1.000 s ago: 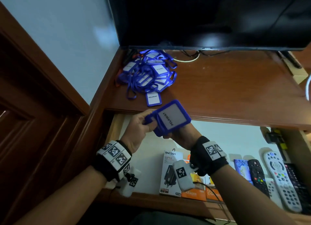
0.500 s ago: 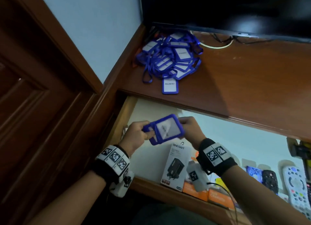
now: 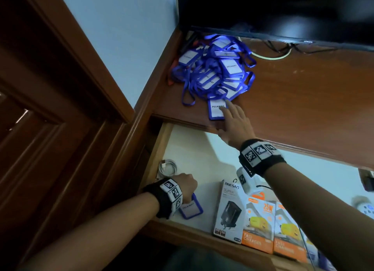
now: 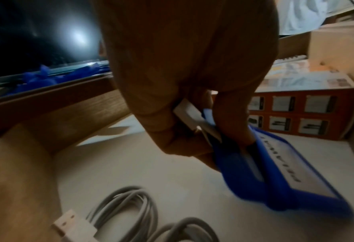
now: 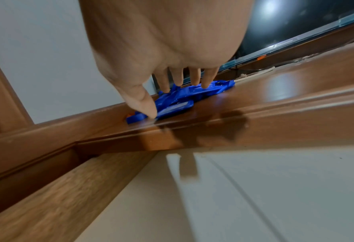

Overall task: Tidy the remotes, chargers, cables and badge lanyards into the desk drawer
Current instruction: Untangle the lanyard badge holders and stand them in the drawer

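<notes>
My left hand [image 3: 187, 186] is low in the open drawer [image 3: 194, 149], near its front left corner, and grips a stack of blue badge holders [image 3: 190, 208] by one end [image 4: 254, 163]. A tangled pile of blue lanyards with badges [image 3: 214, 68] lies on the desk top under the TV. My right hand [image 3: 232, 118] reaches over the desk edge with straight fingers. Its fingertips are at the nearest "PELAWAT" badge [image 3: 216, 109] at the front of the pile [image 5: 178, 104].
A coiled white cable [image 3: 168, 166] lies at the drawer's left wall [image 4: 130, 212]. Charger boxes [image 3: 261, 220] stand along the drawer front, and a remote [image 3: 366, 208] shows at the right. The TV [image 3: 273, 13] overhangs the desk back. A wooden door [image 3: 50, 118] is at the left.
Both hands held the badge stack together above the drawer; now the left alone has lowered it into the drawer, and the right has let go and reached up to the pile.
</notes>
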A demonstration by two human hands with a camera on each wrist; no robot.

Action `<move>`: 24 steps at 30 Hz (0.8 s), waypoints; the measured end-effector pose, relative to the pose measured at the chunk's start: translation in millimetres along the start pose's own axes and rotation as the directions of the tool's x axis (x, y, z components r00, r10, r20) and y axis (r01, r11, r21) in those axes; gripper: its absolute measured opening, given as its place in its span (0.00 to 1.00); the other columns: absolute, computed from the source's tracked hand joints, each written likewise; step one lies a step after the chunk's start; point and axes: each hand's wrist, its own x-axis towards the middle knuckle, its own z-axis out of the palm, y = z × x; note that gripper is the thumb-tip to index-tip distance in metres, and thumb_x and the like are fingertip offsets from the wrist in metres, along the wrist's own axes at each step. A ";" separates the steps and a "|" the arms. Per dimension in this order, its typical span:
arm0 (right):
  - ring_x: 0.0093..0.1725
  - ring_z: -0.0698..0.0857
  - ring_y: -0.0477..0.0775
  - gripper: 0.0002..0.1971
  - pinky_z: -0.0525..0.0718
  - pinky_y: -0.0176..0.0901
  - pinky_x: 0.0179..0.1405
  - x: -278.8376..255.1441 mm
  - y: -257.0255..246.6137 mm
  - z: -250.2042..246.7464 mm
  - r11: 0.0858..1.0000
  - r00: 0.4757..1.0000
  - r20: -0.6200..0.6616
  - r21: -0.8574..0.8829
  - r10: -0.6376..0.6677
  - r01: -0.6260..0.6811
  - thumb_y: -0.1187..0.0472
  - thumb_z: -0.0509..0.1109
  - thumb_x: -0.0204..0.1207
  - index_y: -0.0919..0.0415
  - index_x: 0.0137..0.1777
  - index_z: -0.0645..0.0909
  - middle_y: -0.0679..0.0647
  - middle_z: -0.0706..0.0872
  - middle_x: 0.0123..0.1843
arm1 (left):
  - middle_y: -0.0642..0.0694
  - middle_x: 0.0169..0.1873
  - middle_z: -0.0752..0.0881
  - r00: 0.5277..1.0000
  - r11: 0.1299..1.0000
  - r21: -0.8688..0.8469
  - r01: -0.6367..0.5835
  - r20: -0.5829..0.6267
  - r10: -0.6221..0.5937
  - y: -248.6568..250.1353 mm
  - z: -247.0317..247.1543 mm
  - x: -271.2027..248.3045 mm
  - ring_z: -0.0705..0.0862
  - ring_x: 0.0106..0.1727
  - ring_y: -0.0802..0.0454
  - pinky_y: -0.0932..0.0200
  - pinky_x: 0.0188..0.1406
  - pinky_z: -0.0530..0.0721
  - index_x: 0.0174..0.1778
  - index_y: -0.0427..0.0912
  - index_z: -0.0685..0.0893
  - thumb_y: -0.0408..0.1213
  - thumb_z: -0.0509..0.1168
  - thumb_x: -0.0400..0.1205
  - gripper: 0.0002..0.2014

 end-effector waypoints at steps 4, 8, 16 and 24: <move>0.84 0.49 0.57 0.46 0.66 0.58 0.77 4.0 -5.5 10.0 0.997 0.990 0.141 -0.071 0.011 -0.001 0.56 0.73 0.70 0.56 0.84 0.51 0.50 0.49 0.86 | 0.34 0.50 0.83 0.996 0.994 0.088 -0.060 0.073 0.054 0.8 10.5 11.1 0.84 0.47 0.37 0.52 0.39 0.82 0.47 0.32 0.83 0.30 0.66 0.77 0.07; 0.85 0.45 0.54 0.50 0.61 0.55 0.78 -4.7 -4.4 21.7 0.992 0.987 0.152 -0.126 0.048 -0.029 0.53 0.74 0.71 0.57 0.85 0.43 0.48 0.44 0.87 | 0.35 0.50 0.84 0.989 0.973 0.185 -0.135 0.086 0.121 4.9 11.6 17.6 0.85 0.48 0.38 0.52 0.40 0.82 0.44 0.33 0.83 0.30 0.67 0.77 0.04; 0.84 0.50 0.59 0.41 0.66 0.56 0.74 -6.6 -14.8 24.0 0.993 0.994 0.059 -0.078 0.092 -0.087 0.63 0.72 0.68 0.58 0.81 0.58 0.50 0.55 0.85 | 0.33 0.69 0.76 0.985 0.971 0.211 -0.114 0.152 0.083 10.0 12.0 36.6 0.76 0.68 0.34 0.40 0.63 0.79 0.67 0.29 0.78 0.24 0.59 0.82 0.17; 0.78 0.62 0.63 0.30 0.75 0.58 0.65 -1.0 -13.6 23.1 0.994 0.995 0.016 -0.022 0.103 -0.102 0.68 0.71 0.65 0.60 0.70 0.71 0.53 0.67 0.79 | 0.36 0.60 0.77 0.989 0.988 0.119 -0.102 -0.094 0.113 -19.2 35.9 33.7 0.77 0.61 0.36 0.43 0.54 0.79 0.57 0.36 0.80 0.34 0.65 0.80 0.11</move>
